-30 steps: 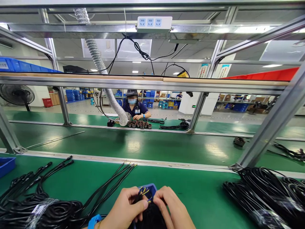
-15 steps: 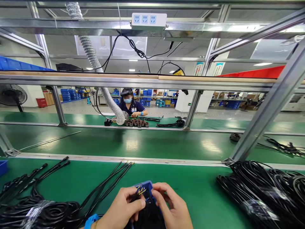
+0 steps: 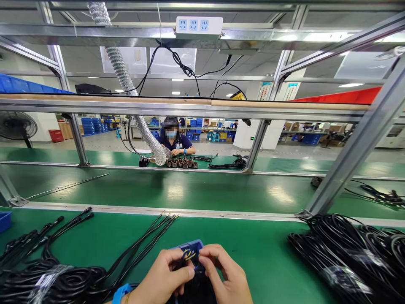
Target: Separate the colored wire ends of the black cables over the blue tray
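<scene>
My left hand [image 3: 169, 274], with a blue band at the wrist, is closed on dark wires [image 3: 189, 254] with yellow tips, over the blue bin [image 3: 191, 243]. Black parts [image 3: 199, 285] fill the bin, too dark to tell apart. To the right of the wires, my right hand [image 3: 223, 270] holds thumb and forefinger pinched together near the bin's far corner. Whatever is between those fingertips is too small to name.
Bundled black cables [image 3: 57, 280] lie at the left, and a large cable pile [image 3: 344, 257] lies at the right. Metal posts [image 3: 354, 139] stand beyond the bench. A masked person [image 3: 177, 141] sits across, behind small metal parts [image 3: 183, 163].
My right hand has shifted slightly left, closer to the wires. Across the bench, the person's head and hand have moved a little.
</scene>
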Tool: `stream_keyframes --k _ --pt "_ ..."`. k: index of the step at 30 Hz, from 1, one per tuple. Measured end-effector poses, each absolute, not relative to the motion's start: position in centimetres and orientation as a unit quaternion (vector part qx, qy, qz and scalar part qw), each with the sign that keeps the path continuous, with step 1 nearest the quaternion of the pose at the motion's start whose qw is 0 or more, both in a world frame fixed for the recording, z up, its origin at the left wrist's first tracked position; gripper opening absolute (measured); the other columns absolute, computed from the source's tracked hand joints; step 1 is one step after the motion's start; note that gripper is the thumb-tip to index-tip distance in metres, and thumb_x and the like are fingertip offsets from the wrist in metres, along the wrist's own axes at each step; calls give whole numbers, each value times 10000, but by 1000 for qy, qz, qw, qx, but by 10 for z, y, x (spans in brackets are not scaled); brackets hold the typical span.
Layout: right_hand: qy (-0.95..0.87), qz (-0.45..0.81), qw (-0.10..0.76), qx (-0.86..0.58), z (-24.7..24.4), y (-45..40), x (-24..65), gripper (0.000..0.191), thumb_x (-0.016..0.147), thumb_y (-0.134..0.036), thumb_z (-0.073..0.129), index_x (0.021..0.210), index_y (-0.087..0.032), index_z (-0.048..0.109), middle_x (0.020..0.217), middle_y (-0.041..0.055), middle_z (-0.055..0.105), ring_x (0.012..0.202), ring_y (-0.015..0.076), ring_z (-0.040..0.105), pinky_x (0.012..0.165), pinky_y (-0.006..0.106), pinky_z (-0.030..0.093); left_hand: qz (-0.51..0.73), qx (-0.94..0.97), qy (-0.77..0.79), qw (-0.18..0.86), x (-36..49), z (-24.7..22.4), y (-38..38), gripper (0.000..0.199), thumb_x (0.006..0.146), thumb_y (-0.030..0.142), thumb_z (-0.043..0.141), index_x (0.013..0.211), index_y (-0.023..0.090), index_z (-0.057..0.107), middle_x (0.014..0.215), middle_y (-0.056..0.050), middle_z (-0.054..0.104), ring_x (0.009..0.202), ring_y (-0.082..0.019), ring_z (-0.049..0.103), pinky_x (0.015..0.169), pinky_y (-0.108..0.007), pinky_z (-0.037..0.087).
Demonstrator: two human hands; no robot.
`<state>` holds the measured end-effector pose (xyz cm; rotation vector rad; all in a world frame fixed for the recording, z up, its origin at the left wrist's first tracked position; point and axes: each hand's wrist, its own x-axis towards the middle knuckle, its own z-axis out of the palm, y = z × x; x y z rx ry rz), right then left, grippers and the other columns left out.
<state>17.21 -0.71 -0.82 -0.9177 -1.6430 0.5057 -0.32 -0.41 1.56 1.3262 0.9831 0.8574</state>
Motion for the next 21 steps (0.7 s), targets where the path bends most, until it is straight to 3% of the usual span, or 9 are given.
stream_keyframes --k 6,14,18,21 --pt "-722 129 563 -381 -6 -7 171 102 932 -202 593 880 -218 679 801 35 699 730 167 677 654 230 567 371 570 417 602 -4 16 -4 410 687 529 728 722 154 567 604 44 473 457 -80 422 442 -221 306" --pt "-745 80 572 -334 3 -8 172 75 911 -185 637 846 -221 652 716 6 676 634 148 633 574 232 532 360 584 413 599 -5 13 -6 329 726 455 715 727 152 586 587 51 471 469 -84 428 452 -217 318" --pt "-784 107 521 -320 10 -6 179 50 913 -178 634 927 -222 652 743 1 667 652 145 628 593 231 530 349 579 424 603 -5 10 -6 227 708 347 704 692 160 576 530 69 441 427 -72 376 428 -212 292" --pt "-792 130 513 -304 11 -5 179 36 918 -213 647 882 -214 651 737 3 677 664 147 635 601 232 530 348 572 423 611 -5 10 -6 259 699 377 716 705 156 582 525 70 440 426 -72 370 423 -213 284"
